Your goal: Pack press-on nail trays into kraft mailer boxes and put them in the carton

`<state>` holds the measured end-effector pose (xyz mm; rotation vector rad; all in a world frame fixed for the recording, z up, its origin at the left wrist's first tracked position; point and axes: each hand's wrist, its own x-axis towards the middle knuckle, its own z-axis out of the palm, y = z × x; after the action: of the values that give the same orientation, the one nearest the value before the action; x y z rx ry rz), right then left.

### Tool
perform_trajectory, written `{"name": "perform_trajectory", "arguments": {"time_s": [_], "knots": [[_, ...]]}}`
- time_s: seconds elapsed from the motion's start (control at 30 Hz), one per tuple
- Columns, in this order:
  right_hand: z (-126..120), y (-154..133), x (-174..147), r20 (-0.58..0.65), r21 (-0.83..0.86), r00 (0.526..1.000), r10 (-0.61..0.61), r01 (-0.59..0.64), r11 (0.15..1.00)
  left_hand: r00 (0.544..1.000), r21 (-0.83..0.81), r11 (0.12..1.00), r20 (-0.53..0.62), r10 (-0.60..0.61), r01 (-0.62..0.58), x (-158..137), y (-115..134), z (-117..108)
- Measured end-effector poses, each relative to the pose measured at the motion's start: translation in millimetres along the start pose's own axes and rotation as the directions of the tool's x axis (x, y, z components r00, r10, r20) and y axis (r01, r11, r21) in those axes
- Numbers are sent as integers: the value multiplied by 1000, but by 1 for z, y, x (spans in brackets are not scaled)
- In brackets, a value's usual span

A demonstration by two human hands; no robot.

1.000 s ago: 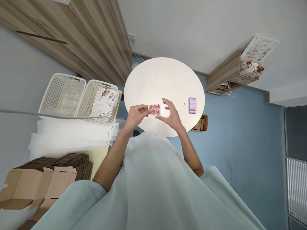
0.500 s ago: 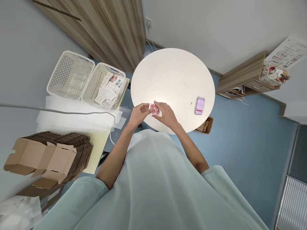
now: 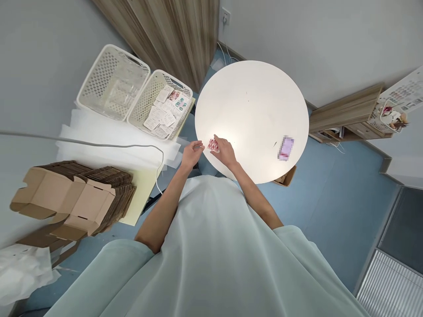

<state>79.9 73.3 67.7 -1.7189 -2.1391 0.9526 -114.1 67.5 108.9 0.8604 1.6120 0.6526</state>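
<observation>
My right hand (image 3: 226, 152) is closed on a small card of red false nails (image 3: 213, 145), pinched between thumb and fingers over the near left edge of the round white table (image 3: 254, 97). The nails sit in rows on the card. Just left of the card, a small gap away, is my left hand (image 3: 192, 154). Its thumb and fingertips are drawn together, and anything between them is too small to make out.
A blurred purple phone-like item (image 3: 286, 148) lies on the table's right side. Left stand a white basket (image 3: 140, 115) of printed cards, another basket (image 3: 95, 83) with clear packaging, and stacked cardboard boxes (image 3: 82, 207). A cable (image 3: 99, 144) crosses there.
My left hand has come away from the card, leaving a gap, while my right hand keeps hold of it. The whole view has shifted, with the table now farther right.
</observation>
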Motion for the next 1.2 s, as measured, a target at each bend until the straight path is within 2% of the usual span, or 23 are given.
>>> {"name": "perform_trajectory", "arguments": {"time_s": [0.17, 0.33, 0.5, 0.63, 0.83, 1.0, 1.2], "knots": [[19, -1, 13, 32, -62, 995, 96, -94, 994, 1000, -4, 1000, 2, -26, 26, 10, 2, -26], [29, -3, 19, 34, -78, 982, 184, -181, 980, 1000, -29, 1000, 24, 10, -9, 25, 3, -45], [24, -18, 20, -36, -31, 976, 213, -214, 976, 996, -32, 997, 43, 76, -75, 41, 11, -69], [9, -42, 20, -114, -44, 970, 213, -219, 975, 993, -44, 992, 21, 118, -117, 59, 23, -92], [-14, -88, 29, -184, -67, 963, 197, -213, 975, 977, -74, 976, -88, 196, -202, 95, 42, -129], [-26, -119, 48, -201, -100, 968, 152, -174, 980, 930, -49, 954, -242, 278, -297, 134, 49, -159], [-31, -148, 68, -198, -156, 976, 96, -128, 979, 886, -44, 959, -396, 241, -280, 184, 45, -196]]}}
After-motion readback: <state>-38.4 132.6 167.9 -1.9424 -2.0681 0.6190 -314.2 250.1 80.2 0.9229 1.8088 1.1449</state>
